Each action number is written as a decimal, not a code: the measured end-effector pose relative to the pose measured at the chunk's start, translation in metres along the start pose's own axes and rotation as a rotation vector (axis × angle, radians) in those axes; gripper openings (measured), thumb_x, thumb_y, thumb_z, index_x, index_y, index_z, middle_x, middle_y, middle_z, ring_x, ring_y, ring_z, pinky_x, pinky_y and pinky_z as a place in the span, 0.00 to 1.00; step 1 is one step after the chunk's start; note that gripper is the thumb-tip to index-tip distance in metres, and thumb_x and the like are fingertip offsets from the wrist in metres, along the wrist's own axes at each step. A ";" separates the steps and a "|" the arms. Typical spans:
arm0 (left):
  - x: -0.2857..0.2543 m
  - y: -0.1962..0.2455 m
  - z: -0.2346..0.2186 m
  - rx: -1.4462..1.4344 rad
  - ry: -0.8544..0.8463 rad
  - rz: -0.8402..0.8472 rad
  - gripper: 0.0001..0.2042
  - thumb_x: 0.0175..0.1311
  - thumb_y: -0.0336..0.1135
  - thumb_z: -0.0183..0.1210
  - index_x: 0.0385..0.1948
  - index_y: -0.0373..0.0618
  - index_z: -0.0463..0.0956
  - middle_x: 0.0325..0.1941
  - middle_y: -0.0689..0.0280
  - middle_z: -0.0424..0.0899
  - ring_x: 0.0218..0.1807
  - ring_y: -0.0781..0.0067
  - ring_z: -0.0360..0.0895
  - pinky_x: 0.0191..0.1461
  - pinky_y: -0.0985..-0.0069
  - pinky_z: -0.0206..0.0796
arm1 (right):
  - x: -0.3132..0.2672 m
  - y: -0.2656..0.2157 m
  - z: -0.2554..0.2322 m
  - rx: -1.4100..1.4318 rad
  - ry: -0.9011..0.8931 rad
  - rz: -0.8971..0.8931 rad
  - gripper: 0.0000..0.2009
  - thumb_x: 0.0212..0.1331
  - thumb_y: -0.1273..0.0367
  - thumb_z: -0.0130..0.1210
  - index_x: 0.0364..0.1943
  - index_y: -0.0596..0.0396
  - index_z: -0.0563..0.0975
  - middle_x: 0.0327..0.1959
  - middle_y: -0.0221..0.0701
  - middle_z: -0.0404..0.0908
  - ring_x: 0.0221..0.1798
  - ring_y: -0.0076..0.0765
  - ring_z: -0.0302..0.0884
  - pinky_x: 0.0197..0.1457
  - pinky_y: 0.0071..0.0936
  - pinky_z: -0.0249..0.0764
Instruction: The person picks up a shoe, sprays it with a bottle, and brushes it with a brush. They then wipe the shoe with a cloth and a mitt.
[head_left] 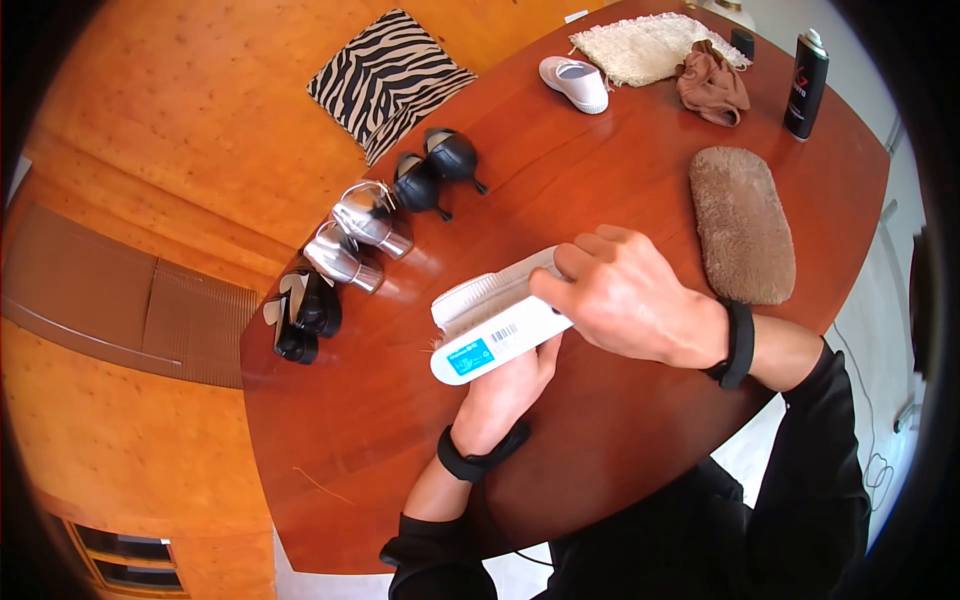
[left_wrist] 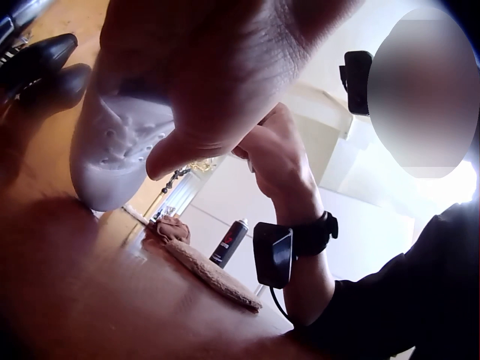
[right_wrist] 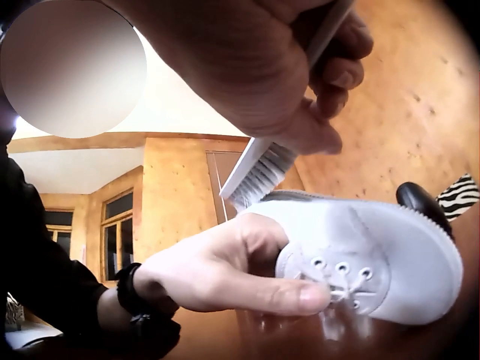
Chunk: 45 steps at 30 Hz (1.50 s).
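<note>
My left hand [head_left: 503, 392] holds a white lace-up canvas shoe [right_wrist: 420, 262] above the table, fingers inside its opening and thumb across the laces in the right wrist view. My right hand [head_left: 632, 300] grips the handle of a white brush [head_left: 510, 345] with a blue label and barcode. In the head view the brush lies across the front of the shoe and hides much of it. Seen from the right wrist, its pale bristles [right_wrist: 264, 174] are right at the heel end of the shoe. The left wrist view shows the laced toe [left_wrist: 112, 157] pointing down.
On the glossy table [head_left: 590, 430], a second white shoe [head_left: 575, 83] stands near a cream mat [head_left: 640, 48] and brown cloth [head_left: 712, 85]. To the right are a black spray can [head_left: 805, 88] and brown fluffy pad [head_left: 742, 225]. Black shoes [head_left: 445, 160] and silver heels [head_left: 345, 255] line the left edge.
</note>
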<state>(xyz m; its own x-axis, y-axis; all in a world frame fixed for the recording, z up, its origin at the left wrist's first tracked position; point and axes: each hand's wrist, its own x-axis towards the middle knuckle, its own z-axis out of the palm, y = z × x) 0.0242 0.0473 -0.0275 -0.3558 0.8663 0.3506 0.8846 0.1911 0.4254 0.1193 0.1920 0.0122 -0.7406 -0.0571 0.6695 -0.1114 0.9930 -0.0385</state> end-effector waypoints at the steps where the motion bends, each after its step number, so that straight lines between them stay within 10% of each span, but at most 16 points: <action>1: 0.000 0.000 0.000 -0.005 0.023 0.022 0.13 0.60 0.37 0.57 0.40 0.35 0.76 0.35 0.51 0.80 0.36 0.51 0.75 0.40 0.63 0.66 | 0.000 0.003 0.002 0.033 -0.005 0.026 0.06 0.40 0.70 0.56 0.24 0.53 0.71 0.18 0.32 0.70 0.23 0.38 0.73 0.26 0.33 0.69; 6: 0.004 0.019 -0.019 -0.068 -0.181 -0.366 0.15 0.61 0.38 0.56 0.38 0.31 0.75 0.33 0.49 0.79 0.35 0.50 0.76 0.42 0.64 0.67 | 0.002 0.032 0.014 0.141 -0.136 0.227 0.06 0.42 0.73 0.55 0.26 0.57 0.72 0.20 0.38 0.76 0.25 0.47 0.77 0.26 0.40 0.71; 35: 0.006 -0.012 -0.026 -0.147 -0.171 -0.549 0.21 0.58 0.46 0.59 0.25 0.28 0.74 0.20 0.52 0.76 0.24 0.61 0.72 0.31 0.68 0.64 | -0.005 0.059 0.042 0.183 -0.344 0.442 0.07 0.46 0.70 0.55 0.29 0.57 0.74 0.22 0.43 0.78 0.29 0.53 0.77 0.32 0.45 0.72; 45: 0.002 -0.034 -0.018 -0.510 -0.051 -0.543 0.17 0.60 0.43 0.59 0.31 0.32 0.76 0.24 0.66 0.77 0.27 0.79 0.70 0.30 0.74 0.61 | -0.007 0.062 0.047 0.149 -0.394 0.478 0.06 0.48 0.70 0.53 0.30 0.58 0.74 0.23 0.43 0.78 0.30 0.52 0.78 0.33 0.43 0.73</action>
<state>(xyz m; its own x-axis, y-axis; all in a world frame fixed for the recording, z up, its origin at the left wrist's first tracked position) -0.0120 0.0344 -0.0264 -0.6778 0.7333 -0.0531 0.3341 0.3716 0.8662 0.0869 0.2487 -0.0297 -0.9163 0.3273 0.2308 0.2220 0.8947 -0.3875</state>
